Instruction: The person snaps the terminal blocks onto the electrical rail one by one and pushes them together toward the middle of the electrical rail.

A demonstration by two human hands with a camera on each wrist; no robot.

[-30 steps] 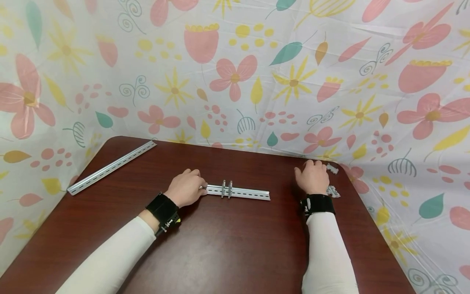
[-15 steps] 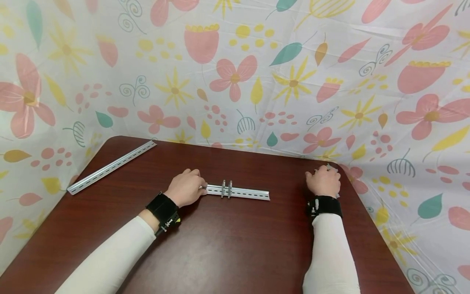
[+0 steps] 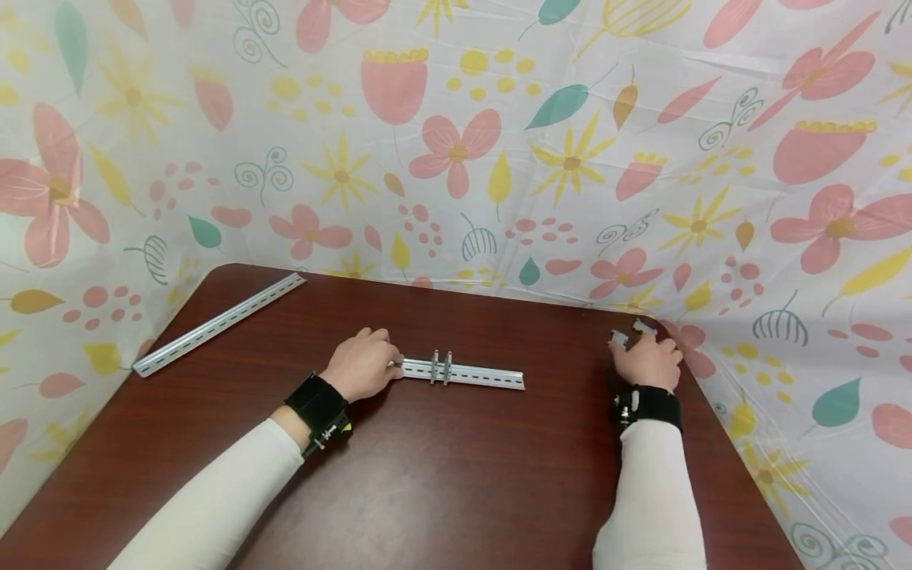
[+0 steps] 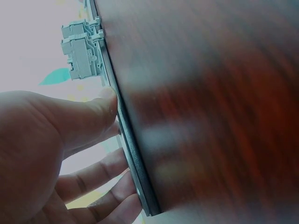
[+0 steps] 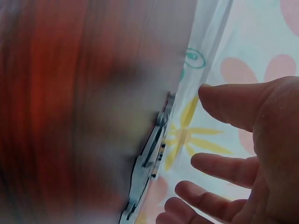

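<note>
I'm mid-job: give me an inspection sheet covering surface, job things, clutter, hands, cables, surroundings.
Surface: glossy reddish-brown wood-grain table.
Job things: short silver slotted metal rail bearing two grey flat plastic-looking modules; loose grey flat modules near the far right corner.
Clutter: long silver slotted metal rail, apart on the left.
Hands: left hand grips the short rail's end; right hand, fingers extended, near the loose modules.
Cables: nothing seen.
Surroundings: white floral-print sheet behind the table.
</note>
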